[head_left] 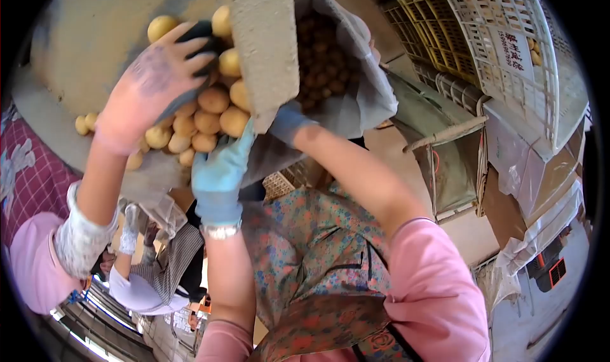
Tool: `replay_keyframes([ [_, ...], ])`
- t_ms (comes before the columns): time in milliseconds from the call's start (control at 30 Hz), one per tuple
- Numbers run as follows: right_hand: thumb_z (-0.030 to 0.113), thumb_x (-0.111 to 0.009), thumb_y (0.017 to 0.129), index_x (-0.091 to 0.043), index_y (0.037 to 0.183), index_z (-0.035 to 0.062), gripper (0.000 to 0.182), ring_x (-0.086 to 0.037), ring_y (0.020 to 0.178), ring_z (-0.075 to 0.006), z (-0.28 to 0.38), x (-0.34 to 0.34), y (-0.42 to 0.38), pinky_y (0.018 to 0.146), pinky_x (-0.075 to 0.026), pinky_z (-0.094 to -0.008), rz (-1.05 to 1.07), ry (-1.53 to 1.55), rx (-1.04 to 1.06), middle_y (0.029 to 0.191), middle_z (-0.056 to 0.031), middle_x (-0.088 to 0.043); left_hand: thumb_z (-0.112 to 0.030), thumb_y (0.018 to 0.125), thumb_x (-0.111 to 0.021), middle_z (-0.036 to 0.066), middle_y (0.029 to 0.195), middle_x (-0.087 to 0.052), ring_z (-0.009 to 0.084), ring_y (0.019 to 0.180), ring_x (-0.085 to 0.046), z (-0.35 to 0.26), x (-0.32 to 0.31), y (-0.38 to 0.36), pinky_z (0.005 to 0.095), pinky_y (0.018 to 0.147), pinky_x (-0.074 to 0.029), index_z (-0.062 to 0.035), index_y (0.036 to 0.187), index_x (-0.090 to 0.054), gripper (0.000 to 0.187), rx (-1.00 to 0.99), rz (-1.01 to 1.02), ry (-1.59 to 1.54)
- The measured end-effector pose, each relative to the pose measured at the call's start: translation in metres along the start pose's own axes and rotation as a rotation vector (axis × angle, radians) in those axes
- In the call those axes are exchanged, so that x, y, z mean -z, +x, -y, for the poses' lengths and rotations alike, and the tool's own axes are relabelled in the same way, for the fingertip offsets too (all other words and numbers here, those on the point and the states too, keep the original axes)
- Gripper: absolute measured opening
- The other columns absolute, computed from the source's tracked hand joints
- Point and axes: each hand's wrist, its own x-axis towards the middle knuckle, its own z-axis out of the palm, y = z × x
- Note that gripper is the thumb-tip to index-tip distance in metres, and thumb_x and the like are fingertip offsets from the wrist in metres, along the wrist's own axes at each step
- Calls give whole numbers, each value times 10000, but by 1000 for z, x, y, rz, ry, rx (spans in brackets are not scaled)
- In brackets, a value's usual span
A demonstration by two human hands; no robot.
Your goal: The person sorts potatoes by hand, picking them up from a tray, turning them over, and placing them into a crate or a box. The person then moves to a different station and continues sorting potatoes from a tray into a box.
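Round, yellow-tan potatoes [206,122] lie heaped on a worn work surface beside an upright pale board [264,50]. My left hand [222,177], in a light blue glove, is at the near edge of the heap, its fingers apart and reaching up by the potatoes and the foot of the board. A grey-white bag [365,63] hangs on the board's other side, with many small potatoes [324,63] inside. My right hand [289,123], in a blue glove, is at the bag's near rim under the board; its fingers are hidden.
A co-worker's gloved hand [155,76] reaches over the heap from the left. Another person [152,266] works further off. Stacked plastic crates, one yellow [438,28] and one white [495,50], stand at right. A wood-framed stand [454,165] is below them.
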Motion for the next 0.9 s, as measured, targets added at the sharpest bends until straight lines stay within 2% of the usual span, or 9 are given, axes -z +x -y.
replay_keyframes([
  [67, 201, -624, 950, -649, 1380, 98, 443, -595, 1283, -321, 22, 93, -73, 1048, -490, -431, -106, 361, 167, 1406, -145, -609, -421, 1087, -403, 177, 1729, -133, 395, 1589, -126, -26, 20, 1, 656, 1284, -156, -33, 1633, -213, 696, -30, 88, 46],
  [200, 208, -732, 909, -543, 1488, 65, 626, -586, 1292, -275, 20, 143, -180, 1103, -468, -397, -233, 642, 337, 1421, -136, -578, -424, 1092, -397, 168, 1725, -167, 384, 1584, -162, -8, 9, 2, 654, 1283, -165, -30, 1627, -238, 682, -9, 114, 28],
  [267, 169, -768, 897, -484, 1535, 66, 706, -586, 1268, -204, 34, 155, -219, 1081, -485, -358, -223, 1168, 135, 1414, -105, -585, -419, 1095, -394, 166, 1725, -171, 380, 1584, -166, -18, 15, 8, 653, 1283, -167, -29, 1625, -242, 675, -8, 95, 32],
  [567, 100, -807, 864, -467, 1538, 35, 758, -569, 1273, -157, 56, 169, -277, 1091, -471, -321, -332, 1288, 164, 1398, -75, -596, -331, 1096, -431, 214, 1705, -208, 412, 1571, -201, -45, 30, 20, 576, 1285, -229, 23, 1614, -247, 654, 14, 97, 79],
  [633, 95, -809, 861, -469, 1533, 27, 757, -567, 1278, -160, 57, 171, -283, 1097, -467, -324, -337, 1305, 175, 1389, -71, -601, -322, 1099, -418, 218, 1705, -202, 417, 1571, -198, -38, 30, 18, 577, 1286, -225, 22, 1615, -252, 642, -229, 335, 1571],
  [667, 98, -802, 872, -480, 1524, 31, 730, -571, 1267, -147, 57, 170, -285, 1076, -479, -310, -352, 1315, 189, 1376, -70, -606, -322, 1099, -418, 218, 1705, -202, 417, 1571, -198, -37, 27, 19, 577, 1286, -225, 22, 1615, -252, 642, -231, 340, 1573],
  [733, 101, -795, 883, -492, 1515, 35, 704, -575, 1255, -135, 60, 171, -292, 1055, -490, -296, -364, 1324, 206, 1362, -68, -611, -316, 1101, -409, 219, 1704, -202, 419, 1572, -194, -39, 20, 22, 579, 1285, -224, 20, 1616, -255, 634, -20, 57, 106],
  [833, 152, -743, 957, -531, 1472, 40, 568, -634, 1136, -113, 57, 173, -311, 916, -534, -263, -271, 1524, 20, 1288, -66, -633, -314, 1098, -418, 222, 1702, -207, 420, 1573, -192, -40, 24, 22, 577, 1285, -227, 20, 1618, -253, 639, -18, 81, 128],
  [900, 304, -646, 1042, -566, 1417, 51, 459, -658, 934, -90, 38, 168, -327, 761, -529, -243, -311, 1452, -177, 1167, -53, -658, -311, 1095, -426, 224, 1700, -212, 421, 1574, -189, -43, 29, 23, 576, 1286, -230, 19, 1619, -251, 643, -14, 105, 148],
])
